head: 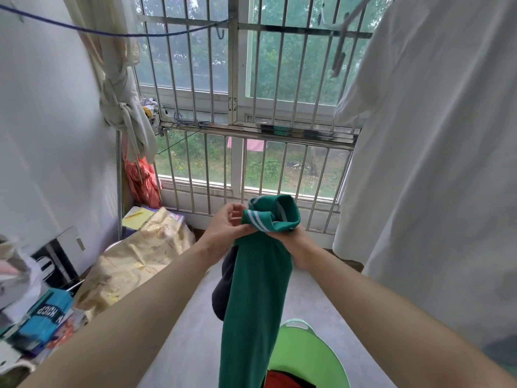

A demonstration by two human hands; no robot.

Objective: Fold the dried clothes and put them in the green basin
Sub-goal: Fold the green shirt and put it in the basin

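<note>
Fingers of both hands, left hand and right hand, pinch the green garment at arm's length above the green basin.

Grey floor bears green basin, gold cloth bundle.

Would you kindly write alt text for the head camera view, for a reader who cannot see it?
Two bare hands, left hand and right hand, hold up a green garment with white-striped trim, above a green basin on the floor that already holds something red. A barred window faces them; a white garment hangs at right.
</note>
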